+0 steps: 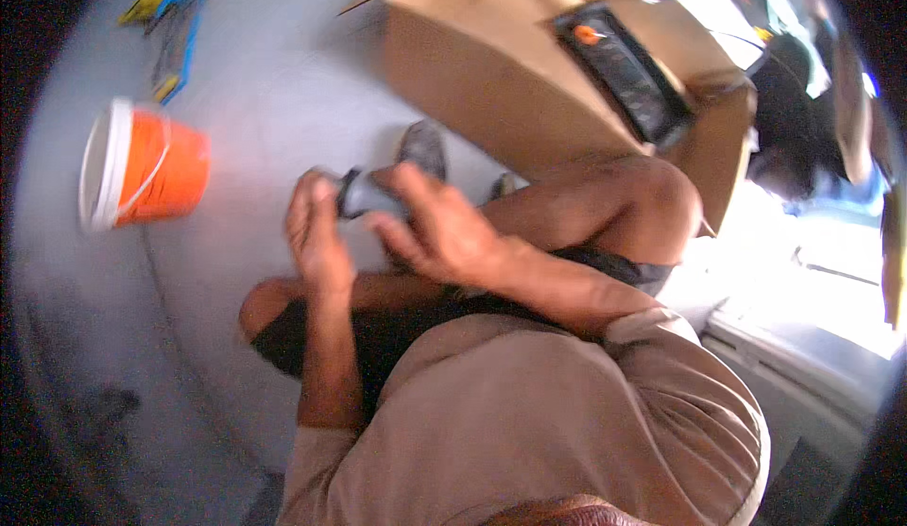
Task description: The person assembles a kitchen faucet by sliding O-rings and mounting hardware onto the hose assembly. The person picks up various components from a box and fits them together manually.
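Between my two hands is a grey, rounded piece with a black end (376, 199), blurred by motion, so its exact kind does not show. My right hand (449, 233) grips its grey part from the right, thumb below and fingers above. On the other side my left hand (319, 229) is closed at the black end, its fingers bent together and smeared. Both hands are in front of my bent legs, over the floor. Just beyond the piece shows a dark shoe (424, 151).
An orange bucket with a white rim (168, 167) is on the grey floor at left. Blue and yellow tools (179, 35) lie farther off. A large cardboard box (472, 77) stands ahead on the right, with a black tray-like case (624, 73) on it. Bright clutter fills the far right.
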Demonstrator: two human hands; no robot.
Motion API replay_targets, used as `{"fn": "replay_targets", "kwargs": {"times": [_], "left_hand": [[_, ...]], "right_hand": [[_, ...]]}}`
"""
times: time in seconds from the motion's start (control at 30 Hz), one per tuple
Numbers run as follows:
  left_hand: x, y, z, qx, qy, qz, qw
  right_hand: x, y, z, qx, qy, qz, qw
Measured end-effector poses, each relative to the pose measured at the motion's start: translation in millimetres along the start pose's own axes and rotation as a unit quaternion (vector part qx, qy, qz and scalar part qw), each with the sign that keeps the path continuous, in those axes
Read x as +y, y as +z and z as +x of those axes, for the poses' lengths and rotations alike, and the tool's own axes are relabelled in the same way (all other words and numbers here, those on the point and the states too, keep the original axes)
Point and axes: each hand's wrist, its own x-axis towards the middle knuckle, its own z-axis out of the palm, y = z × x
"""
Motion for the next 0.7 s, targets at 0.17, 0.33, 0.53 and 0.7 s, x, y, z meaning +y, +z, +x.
{"fn": "replay_targets", "kwargs": {"times": [0.17, 0.33, 0.53, 0.7], "left_hand": [[-13.0, 20.1, 19.0, -0.098, -0.047, -0.081, 0.991], [-19.1, 32.9, 22.8, -0.075, -0.054, -0.072, 0.993], [-8.5, 38.8, 29.9, -0.072, -0.065, -0.072, 0.993], [-13.3, 40.8, 32.5, -0.066, -0.096, -0.114, 0.987]], "right_hand": [[20.2, -22.9, 11.9, 0.006, -0.099, -0.114, 0.989], [30.6, -19.9, 20.9, 0.051, -0.025, 0.022, 0.998], [23.8, -27.3, 23.3, 0.017, 0.041, 0.0, 0.999], [26.0, -28.0, 31.0, 0.027, -0.038, -0.083, 0.995]]}}
